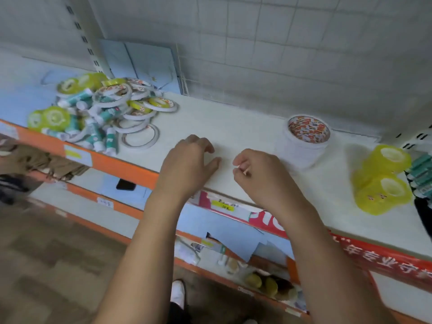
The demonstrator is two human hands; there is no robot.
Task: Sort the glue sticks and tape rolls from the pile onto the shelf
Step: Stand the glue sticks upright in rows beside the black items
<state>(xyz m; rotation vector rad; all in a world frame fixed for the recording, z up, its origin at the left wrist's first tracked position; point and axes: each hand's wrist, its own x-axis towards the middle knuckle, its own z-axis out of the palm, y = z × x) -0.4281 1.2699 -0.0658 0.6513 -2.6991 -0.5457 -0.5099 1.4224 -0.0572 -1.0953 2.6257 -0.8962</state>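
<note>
Our left hand (189, 161) hovers over the shelf (233, 122), fingers loosely spread; our right hand (258, 175) curls its fingers, whether pinching anything we cannot tell. The pile (102, 111) of glue sticks and tape rolls lies far left.

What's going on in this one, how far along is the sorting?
A person stands at the shelf with both hands over its middle. The left hand is loosely curled and holds nothing. The right hand is curled, and it is unclear whether it pinches something small. An unsorted pile lies at the left. At the right stand a white tape stack, yellow tape stacks and, at the frame edge, glue sticks.
</note>
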